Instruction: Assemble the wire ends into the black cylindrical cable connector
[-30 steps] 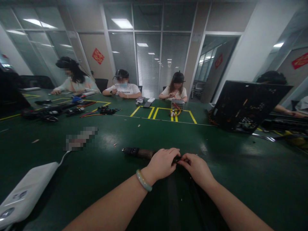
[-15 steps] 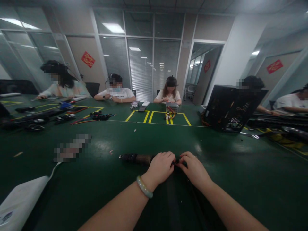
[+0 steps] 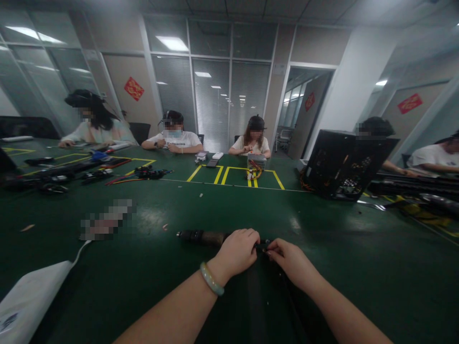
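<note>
A dark rod-like tool with a brownish grip (image 3: 212,238) lies crosswise on the green table (image 3: 150,282). My left hand (image 3: 239,249), with a pale bangle at the wrist, is wrapped round its right part. Just to the right, my right hand (image 3: 287,258) has its thumb and fingers pinched at the dark end of the tool, on something too small to make out. A gap separates the two hands. A dark strip or cable runs from below my right hand toward the near edge, hard to see against the table.
At the left lie a white box (image 3: 34,298) with a cable and a blurred flat object (image 3: 107,220). Black parts and coloured wires (image 3: 148,173) are farther back. A black computer case (image 3: 346,162) stands at the back right. Several people sit round the table.
My right hand has shifted slightly down at the tool's end, and more of the dark end shows between my hands. My left hand keeps its hold, moved very slightly left.
</note>
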Demonstrator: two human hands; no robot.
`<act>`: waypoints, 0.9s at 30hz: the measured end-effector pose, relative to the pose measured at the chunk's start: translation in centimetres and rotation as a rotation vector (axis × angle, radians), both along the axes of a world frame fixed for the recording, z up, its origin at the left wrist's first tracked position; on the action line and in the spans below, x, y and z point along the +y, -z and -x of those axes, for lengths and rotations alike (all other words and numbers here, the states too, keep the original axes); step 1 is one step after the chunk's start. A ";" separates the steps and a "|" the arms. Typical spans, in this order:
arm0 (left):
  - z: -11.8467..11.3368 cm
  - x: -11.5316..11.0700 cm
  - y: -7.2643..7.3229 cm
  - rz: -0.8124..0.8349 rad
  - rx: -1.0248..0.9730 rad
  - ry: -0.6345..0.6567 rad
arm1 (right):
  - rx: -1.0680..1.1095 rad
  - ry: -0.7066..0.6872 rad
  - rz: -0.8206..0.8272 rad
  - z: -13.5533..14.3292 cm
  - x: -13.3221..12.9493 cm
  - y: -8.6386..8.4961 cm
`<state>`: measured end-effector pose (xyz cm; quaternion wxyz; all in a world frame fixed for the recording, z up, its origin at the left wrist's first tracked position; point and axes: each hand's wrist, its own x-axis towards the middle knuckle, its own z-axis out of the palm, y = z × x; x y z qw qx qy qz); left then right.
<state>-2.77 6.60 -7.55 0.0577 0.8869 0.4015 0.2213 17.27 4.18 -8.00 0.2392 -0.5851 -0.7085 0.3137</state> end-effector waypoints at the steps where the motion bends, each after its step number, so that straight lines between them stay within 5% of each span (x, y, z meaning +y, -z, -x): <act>1: 0.0 0.0 0.0 -0.001 -0.006 -0.002 | 0.015 0.004 0.000 -0.1 0.0 0.0; 27: -0.3 0.7 1.1 -0.017 -0.053 -0.015 | -0.137 0.108 -0.196 1.8 0.6 0.3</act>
